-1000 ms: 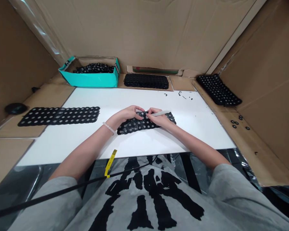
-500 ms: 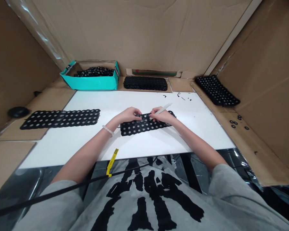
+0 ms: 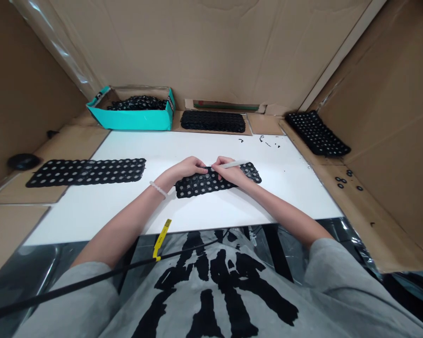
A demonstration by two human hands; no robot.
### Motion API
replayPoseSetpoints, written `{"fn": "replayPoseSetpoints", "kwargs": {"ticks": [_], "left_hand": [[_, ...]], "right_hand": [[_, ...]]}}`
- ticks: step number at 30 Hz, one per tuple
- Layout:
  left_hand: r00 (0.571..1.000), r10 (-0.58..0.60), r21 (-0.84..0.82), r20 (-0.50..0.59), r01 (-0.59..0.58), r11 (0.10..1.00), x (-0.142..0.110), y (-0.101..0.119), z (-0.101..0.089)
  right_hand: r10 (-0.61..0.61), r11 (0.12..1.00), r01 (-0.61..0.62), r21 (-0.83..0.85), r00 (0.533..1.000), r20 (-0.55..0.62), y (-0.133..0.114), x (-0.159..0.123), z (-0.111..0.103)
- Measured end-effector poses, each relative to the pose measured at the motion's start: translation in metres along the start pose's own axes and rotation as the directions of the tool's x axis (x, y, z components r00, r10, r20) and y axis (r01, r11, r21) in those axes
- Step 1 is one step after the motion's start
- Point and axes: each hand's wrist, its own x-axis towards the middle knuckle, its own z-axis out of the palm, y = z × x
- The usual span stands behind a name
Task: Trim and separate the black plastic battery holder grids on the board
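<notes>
Fingers (image 3: 200, 165) atop perforated black mat (image 3: 197, 187), probably rubber; pen (image 3: 234, 164) in right hand (image 3: 231, 174)

The right hand (image 3: 231, 172) is gripping a white pen (image 3: 233, 164) over a black perforated sheet (image 3: 200, 186), while the left hand (image 3: 188, 168) is holding the sheet down. A second sheet (image 3: 86, 172) is lying at nine o'clock, and a teal box (image 3: 134, 121) is sitting at eleven o'clock.

White pen (image 3: 233, 164) lowered, lying flatter
</notes>
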Motion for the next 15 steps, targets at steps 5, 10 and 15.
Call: {"fn": "replayPoseSetpoints", "kwargs": {"ticks": [5, 10, 15], "left_hand": [[0.989, -0.075, -0.113, 0.13, 0.089, 0.99, -0.002, 0.003, -0.01], [0.991, 0.033, 0.142, 0.13, -0.052, 0.989, -0.006, 0.011, -0.013], [0.996, 0.085, 0.229, 0.039, -0.092, 0.969, -0.004, 0.01, -0.003]], "right_hand": [[-0.083, 0.991, 0.077, -0.106, 0.995, -0.054, -0.001, -0.001, 0.009], [-0.035, 0.999, 0.035, -0.007, 0.999, 0.001, 0.005, 0.003, 0.004], [0.002, 1.0, -0.004, 0.016, 0.995, 0.097, 0.003, 0.002, -0.005]]}}
